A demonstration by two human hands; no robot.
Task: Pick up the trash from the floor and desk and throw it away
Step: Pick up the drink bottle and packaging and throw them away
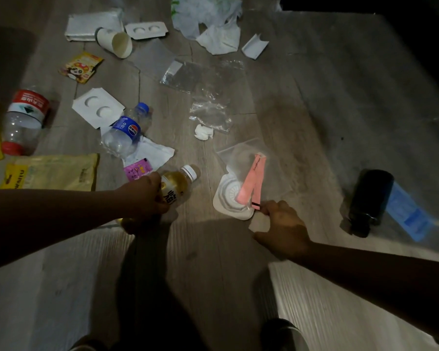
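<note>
Left grip (142,196) clamped round drink bottle (180,182), yellow liquid, cap pointing away. Right grip (281,224) pinches near end of pink packet (251,182), which lies across white lid (224,201) on floor (213,262) just ahead. Beyond left grip: blue-cap bottle (126,133), paper cup (117,43).

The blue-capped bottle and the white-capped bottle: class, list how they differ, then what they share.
The blue-capped bottle is empty and clear; the white-capped bottle holds yellowish liquid. The blue-capped bottle wears a blue label, the white-capped bottle a pale one. The blue-capped bottle lies untouched on its side; the left hand grips the white-capped bottle. Both are capped plastic bottles.
</note>
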